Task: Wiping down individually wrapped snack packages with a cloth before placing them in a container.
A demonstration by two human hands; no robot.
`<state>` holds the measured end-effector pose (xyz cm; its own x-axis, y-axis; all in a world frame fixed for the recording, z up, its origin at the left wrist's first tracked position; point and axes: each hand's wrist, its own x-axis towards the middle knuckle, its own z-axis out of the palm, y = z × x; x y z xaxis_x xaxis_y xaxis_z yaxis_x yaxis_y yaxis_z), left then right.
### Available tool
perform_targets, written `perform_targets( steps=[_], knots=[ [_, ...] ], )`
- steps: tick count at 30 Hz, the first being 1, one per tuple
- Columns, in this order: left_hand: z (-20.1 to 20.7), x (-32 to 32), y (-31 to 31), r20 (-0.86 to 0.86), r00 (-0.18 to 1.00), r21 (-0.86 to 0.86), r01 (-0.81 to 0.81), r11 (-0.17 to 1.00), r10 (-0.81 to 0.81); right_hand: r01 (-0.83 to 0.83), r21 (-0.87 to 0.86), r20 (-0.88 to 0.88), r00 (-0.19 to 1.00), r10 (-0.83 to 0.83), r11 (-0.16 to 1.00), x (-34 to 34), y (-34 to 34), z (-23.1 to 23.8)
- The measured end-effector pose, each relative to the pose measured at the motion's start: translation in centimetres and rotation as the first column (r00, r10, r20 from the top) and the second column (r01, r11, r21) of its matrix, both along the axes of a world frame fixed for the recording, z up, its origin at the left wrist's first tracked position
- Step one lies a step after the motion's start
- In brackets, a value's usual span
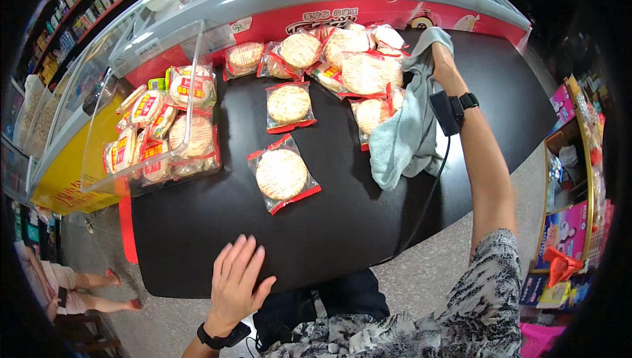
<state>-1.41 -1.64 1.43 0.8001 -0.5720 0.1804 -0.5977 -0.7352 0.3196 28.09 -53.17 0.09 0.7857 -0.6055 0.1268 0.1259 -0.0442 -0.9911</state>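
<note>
My right hand (446, 67) is stretched out to the far right part of a black tabletop (342, 226), its fingers closed on a grey-blue cloth (411, 124). The cloth hangs down from the hand and spreads over the table, its left side against a wrapped round cake. My left hand (238, 278) rests at the near edge of the table, fingers stretched out, holding nothing. Beyond it lie two single wrapped round cakes, a nearer one (282, 174) and a farther one (288, 104). A pile of similar packets (362, 72) with red-edged clear wrappers lies at the back.
A clear plastic bin (191, 95) full of wrapped cakes stands at the left. Behind the table runs a freezer (263, 2) with a red front. Shelves of goods (573, 226) stand at the right. A seated person's legs (99, 292) show at lower left. A black cable (431, 200) trails from my right wrist.
</note>
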Motion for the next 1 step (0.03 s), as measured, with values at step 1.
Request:
perform_targets(
  steps=[1],
  knots=[
    [-0.20, 0.30, 0.23, -0.012, 1.000, 0.003, -0.016, 1.000, 0.016, -0.081, 0.130, -0.064, 0.994, 0.089, 0.988, -0.50, 2.85, 0.11]
  ],
)
